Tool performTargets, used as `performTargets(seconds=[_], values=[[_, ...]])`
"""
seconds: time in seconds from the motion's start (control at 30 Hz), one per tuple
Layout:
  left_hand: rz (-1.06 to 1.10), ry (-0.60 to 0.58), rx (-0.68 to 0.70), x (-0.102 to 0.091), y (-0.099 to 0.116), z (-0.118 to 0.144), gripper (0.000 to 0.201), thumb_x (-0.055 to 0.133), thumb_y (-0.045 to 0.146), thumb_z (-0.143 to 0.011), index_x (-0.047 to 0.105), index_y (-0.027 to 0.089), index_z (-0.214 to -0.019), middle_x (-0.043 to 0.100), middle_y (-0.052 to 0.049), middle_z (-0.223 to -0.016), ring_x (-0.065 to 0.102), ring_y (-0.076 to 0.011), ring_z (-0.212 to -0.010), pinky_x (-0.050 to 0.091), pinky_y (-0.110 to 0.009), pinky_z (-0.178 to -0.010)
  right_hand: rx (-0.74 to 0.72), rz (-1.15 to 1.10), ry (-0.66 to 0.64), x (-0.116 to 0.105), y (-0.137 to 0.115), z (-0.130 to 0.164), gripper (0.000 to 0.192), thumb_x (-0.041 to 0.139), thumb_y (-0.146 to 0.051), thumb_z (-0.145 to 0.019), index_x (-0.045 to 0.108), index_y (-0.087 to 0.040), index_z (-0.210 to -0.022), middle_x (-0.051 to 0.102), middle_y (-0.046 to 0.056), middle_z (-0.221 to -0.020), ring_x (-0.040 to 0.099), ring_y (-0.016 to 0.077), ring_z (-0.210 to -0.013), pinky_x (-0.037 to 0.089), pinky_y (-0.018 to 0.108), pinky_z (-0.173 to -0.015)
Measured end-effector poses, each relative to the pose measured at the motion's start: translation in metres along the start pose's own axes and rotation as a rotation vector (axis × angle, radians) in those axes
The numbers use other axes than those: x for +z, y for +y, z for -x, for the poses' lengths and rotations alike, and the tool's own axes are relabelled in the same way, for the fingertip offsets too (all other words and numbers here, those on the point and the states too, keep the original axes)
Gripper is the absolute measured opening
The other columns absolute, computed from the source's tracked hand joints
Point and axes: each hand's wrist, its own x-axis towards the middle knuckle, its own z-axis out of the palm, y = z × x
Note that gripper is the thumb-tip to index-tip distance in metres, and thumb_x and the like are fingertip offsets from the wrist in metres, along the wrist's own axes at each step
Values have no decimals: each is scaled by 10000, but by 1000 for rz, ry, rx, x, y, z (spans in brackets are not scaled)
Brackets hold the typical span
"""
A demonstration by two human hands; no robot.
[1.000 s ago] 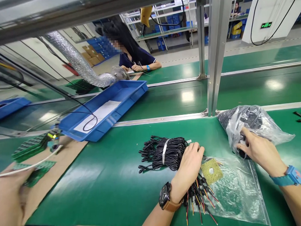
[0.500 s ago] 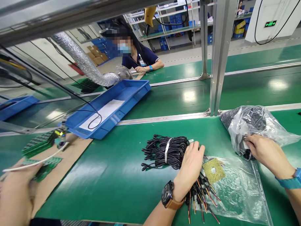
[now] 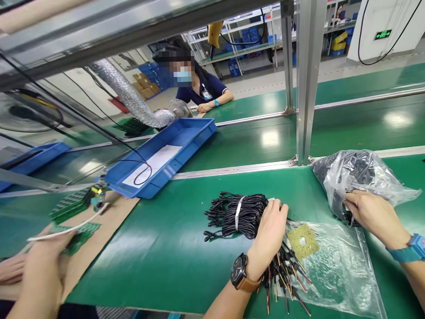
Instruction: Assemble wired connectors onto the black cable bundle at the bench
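Now your left hand (image 3: 271, 232) lies flat on the cable bundle (image 3: 240, 214), pinning it to the desk (image 3: 160, 254); right hand (image 3: 369, 214), fingers curled, pinches the bag (image 3: 362, 173) mouth, prob. to open it.

Right hand (image 3: 369, 214) fingertips hidden in plastic bag (image 3: 363, 177); contents unclear.

Beside the blue tray (image 3: 170, 156), the green belt (image 3: 159, 245) carries a black cable bundle (image 3: 238, 215) with a white band, whose loose wire ends (image 3: 284, 280) show red, yellow and black. Further from the tray, a yellowish-green square (image 3: 302, 241), perhaps a sponge, lies on a clear bag (image 3: 335, 271), and a second clear bag (image 3: 359, 177) holds black contents. A black watch on a brown strap (image 3: 242, 279) and a blue wristband (image 3: 412, 249) sit nearest the camera.
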Motion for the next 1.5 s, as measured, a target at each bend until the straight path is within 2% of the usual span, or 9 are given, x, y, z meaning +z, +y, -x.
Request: performTargets(seconds=[0.13,0.3,0.47,0.67,0.83,0.9,1.07,1.27,1.5], values=[[-17,21,-1,-1,-7,-3,360,394,-111,-843,560,148,-1029,522,-103,-1085,491,-242,-1028,469,-365,-916,-15,-5,21,-1,-1,-1,258,472,-258,-984,724,-208,-1014,695,53,-793,691,253,-712,392,321,-557],[-9,75,-11,-1,-20,-13,372,401,-115,-838,559,166,-1023,540,-83,-1061,508,-234,-1010,469,-363,-912,3,7,44,1,-5,-1,212,486,-248,-974,695,-214,-969,675,44,-756,685,250,-686,378,324,-543],[81,38,62,0,-24,-15,226,522,-12,-894,564,185,-997,576,-55,-1028,531,-228,-997,459,-369,-895,-5,-31,69,5,-8,0,169,505,-258,-962,653,-213,-896,667,40,-776,673,240,-686,362,325,-541],[103,50,83,1,-24,-17,183,511,2,-891,541,182,-878,573,-40,-948,518,-214,-916,424,-355,-828,30,-110,19,2,-8,0,343,509,-410,-989,660,-229,-739,656,32,-761,675,238,-684,352,319,-541],[273,129,136,-3,-27,-11,200,450,-2,-910,505,190,-892,574,-29,-903,518,-198,-862,420,-327,-809,-16,-102,-12,4,-3,3,315,433,-186,-973,721,-224,-853,668,54,-816,672,223,-754,395,311,-595],[307,103,177,-4,-28,-6,190,449,19,-930,509,197,-902,590,-17,-877,520,-191,-810,412,-318,-775,-10,-84,-6,4,-1,3,318,417,-145,-953,726,-215,-918,660,60,-810,663,222,-737,399,310,-594],[363,21,250,-4,-29,5,149,512,67,-950,547,201,-893,649,-1,-876,559,-176,-770,407,-307,-747,32,-50,68,2,-3,2,259,474,-285,-977,688,-197,-1094,677,65,-856,655,234,-689,395,315,-548],[367,-47,290,-8,-19,9,121,541,85,-952,577,192,-907,637,-17,-895,598,-178,-811,439,-291,-741,11,1,53,-3,-6,0,226,477,-356,-971,639,-227,-881,672,49,-850,653,229,-678,365,307,-515],[245,-64,276,-8,-11,15,148,505,94,-971,578,173,-870,622,-25,-881,587,-173,-782,456,-316,-754,-26,5,-1,-10,-10,-2,184,413,-248,-961,579,-213,-890,686,81,-896,674,256,-759,425,323,-583]])
